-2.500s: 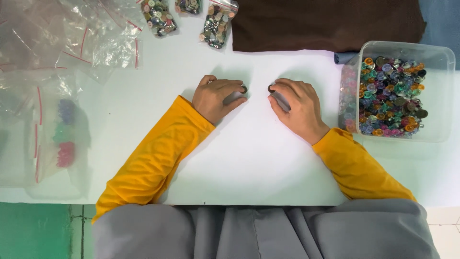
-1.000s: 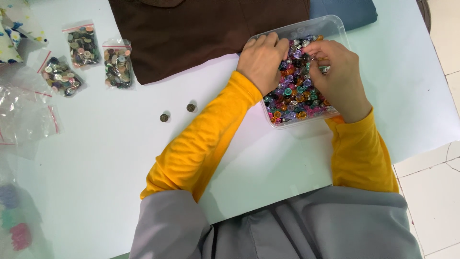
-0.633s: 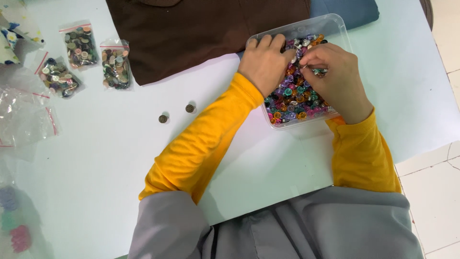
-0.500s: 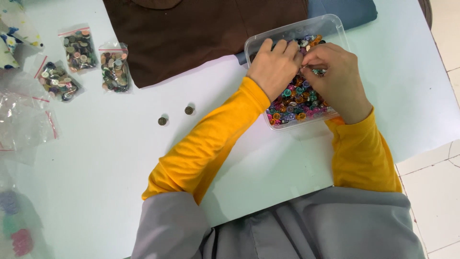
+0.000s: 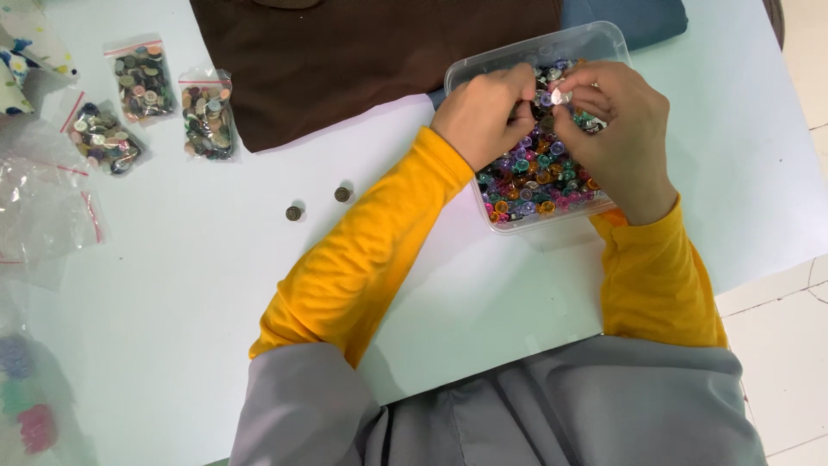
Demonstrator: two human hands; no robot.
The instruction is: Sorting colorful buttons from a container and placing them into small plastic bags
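Both hands are over a clear plastic box (image 5: 595, 39) full of many-coloured buttons (image 5: 530, 177). My left hand (image 5: 485, 115) reaches into the box with its fingers curled among the buttons. My right hand (image 5: 617, 129) pinches a small pale button (image 5: 558, 97) between thumb and fingers just above the pile, its fingertips almost touching my left hand. Yellow sleeves cover both arms. Two small dark buttons (image 5: 295, 212) (image 5: 342, 194) lie loose on the white table (image 5: 172, 293) to the left of my left arm.
A brown cloth (image 5: 362, 52) lies behind the box, with a blue-grey cloth (image 5: 642, 17) at its right. Three small bags of buttons (image 5: 207, 112) sit at the upper left, next to clear plastic bags (image 5: 43, 207). The table's right edge meets a tiled floor (image 5: 789, 345).
The hands left the table's middle, where each held a dark button, and went into the box. Two dark buttons now lie loose on the table. The fingertips have since drawn together above the pile.
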